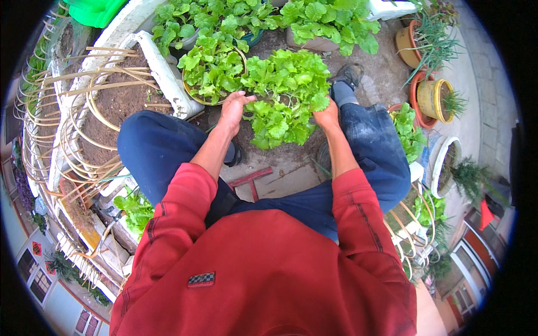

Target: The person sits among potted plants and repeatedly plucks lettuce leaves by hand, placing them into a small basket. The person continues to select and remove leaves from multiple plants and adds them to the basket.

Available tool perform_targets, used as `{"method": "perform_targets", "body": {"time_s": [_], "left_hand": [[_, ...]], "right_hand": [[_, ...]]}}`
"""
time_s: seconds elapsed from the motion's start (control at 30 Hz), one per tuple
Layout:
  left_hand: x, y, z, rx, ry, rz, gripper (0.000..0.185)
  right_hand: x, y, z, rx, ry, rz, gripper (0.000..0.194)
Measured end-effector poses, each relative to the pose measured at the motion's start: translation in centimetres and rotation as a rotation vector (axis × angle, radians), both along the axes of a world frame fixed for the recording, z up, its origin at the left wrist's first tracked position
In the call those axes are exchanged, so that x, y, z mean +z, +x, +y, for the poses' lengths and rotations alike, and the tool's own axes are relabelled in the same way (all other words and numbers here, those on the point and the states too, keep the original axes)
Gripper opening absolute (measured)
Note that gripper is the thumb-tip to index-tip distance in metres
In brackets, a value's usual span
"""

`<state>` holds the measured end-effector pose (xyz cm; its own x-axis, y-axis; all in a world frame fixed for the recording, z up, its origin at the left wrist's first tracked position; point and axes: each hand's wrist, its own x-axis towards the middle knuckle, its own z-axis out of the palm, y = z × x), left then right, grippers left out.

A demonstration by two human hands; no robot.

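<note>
A container of leafy green lettuce stands between my knees; leaves hide most of the container. My right hand is at its right side, with the fingers mostly hidden under the leaves. At the left edge of the leaves is my left hand, thumb and fingers spread; whether it touches the container I cannot tell. Just beyond my left hand, a round pot with a yellowish rim holds more lettuce.
A white foam planter with soil and bent bamboo strips lies at left. Leafy plants grow in containers ahead. Yellow and terracotta pots line the right. A red metal piece lies on the ground below my hands.
</note>
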<state>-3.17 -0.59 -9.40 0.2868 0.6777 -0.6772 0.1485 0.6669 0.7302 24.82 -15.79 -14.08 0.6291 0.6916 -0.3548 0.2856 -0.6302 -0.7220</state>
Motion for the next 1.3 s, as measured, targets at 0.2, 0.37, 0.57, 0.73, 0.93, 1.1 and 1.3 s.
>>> {"method": "perform_targets", "body": {"time_s": [0.2,0.37,0.57,0.73,0.93,1.1,1.3], "left_hand": [[-0.6,0.6,0.4,-0.032,0.078,0.069,0.040],[1.0,0.4,-0.2,-0.177,0.092,0.067,0.051],[2.4,0.1,-0.4,-0.307,0.096,0.054,0.068],[2.3,-0.1,-0.5,-0.273,0.098,0.012,0.076],[2.3,0.7,-1.7,-0.185,0.110,0.169,0.076],[2.0,0.8,-2.8,-0.216,0.179,0.307,0.071],[4.1,0.7,-4.5,-0.503,0.626,0.419,0.048]], "right_hand": [[-0.8,-3.7,-4.6,-0.293,-0.043,0.022,0.049],[3.4,-2.0,-5.8,-0.241,-0.245,0.090,0.041],[12.8,-3.5,-4.6,-0.165,0.331,-0.343,0.026],[13.4,-7.3,2.0,0.211,0.208,-0.052,0.042],[9.2,-10.9,7.9,0.469,0.080,-0.149,0.060],[8.0,-9.1,8.3,0.376,0.004,0.123,0.028],[7.8,-7.8,3.1,0.249,0.018,0.288,0.017]]}}
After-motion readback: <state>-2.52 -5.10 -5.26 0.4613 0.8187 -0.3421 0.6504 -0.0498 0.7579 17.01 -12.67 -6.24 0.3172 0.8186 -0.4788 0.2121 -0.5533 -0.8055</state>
